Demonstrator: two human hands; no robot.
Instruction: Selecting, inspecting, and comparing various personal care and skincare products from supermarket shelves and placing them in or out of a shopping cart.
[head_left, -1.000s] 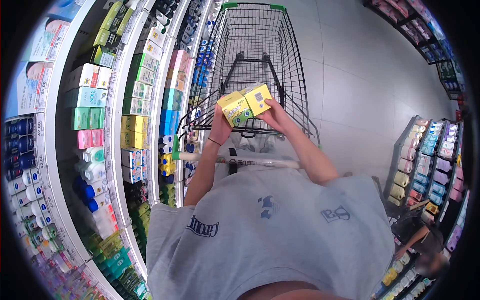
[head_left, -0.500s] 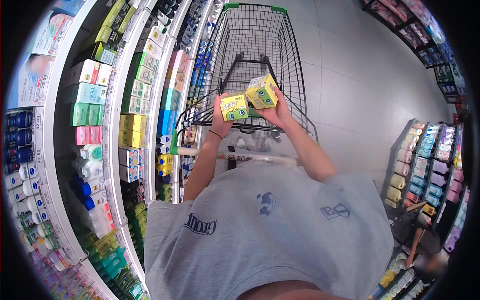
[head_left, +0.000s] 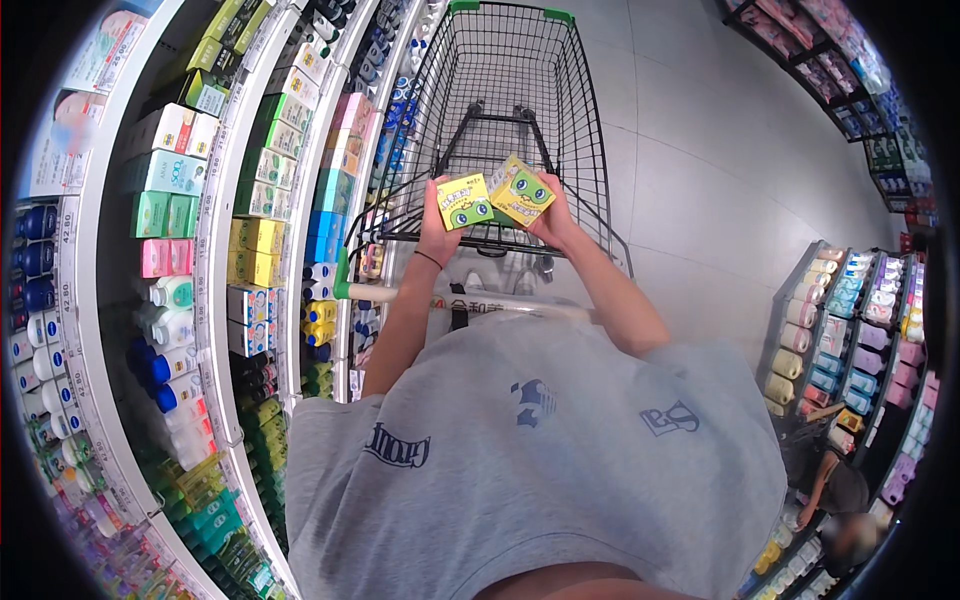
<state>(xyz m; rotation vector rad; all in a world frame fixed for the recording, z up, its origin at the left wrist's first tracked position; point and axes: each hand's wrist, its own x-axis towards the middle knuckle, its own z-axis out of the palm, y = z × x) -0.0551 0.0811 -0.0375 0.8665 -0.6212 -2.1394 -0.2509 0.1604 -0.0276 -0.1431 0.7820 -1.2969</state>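
Note:
My left hand (head_left: 436, 226) grips a small yellow box (head_left: 466, 203) with a green cartoon face on its front. In my right hand (head_left: 553, 214) is a second yellow box (head_left: 523, 193) of like design, tilted, its cartoon face turned up. The two boxes are held side by side, close together, above the near end of a black wire shopping cart (head_left: 590, 130). Fingers of both hands are partly hidden behind the boxes. Nearer to me, the cart's pale handle bar (head_left: 385, 293) runs below my forearms.
Shelves (head_left: 225, 300) on the left carry boxes and bottles, including yellow boxes (head_left: 264, 237). Grey tiled floor (head_left: 680, 190) lies right of the cart. Farther right stand a shelf of bottles (head_left: 790, 362) and another person (head_left: 840, 485) at lower right.
The right box has been turned so its cartoon face shows more fully. The left box has shifted slightly left and up, tilting a little. Both remain held.

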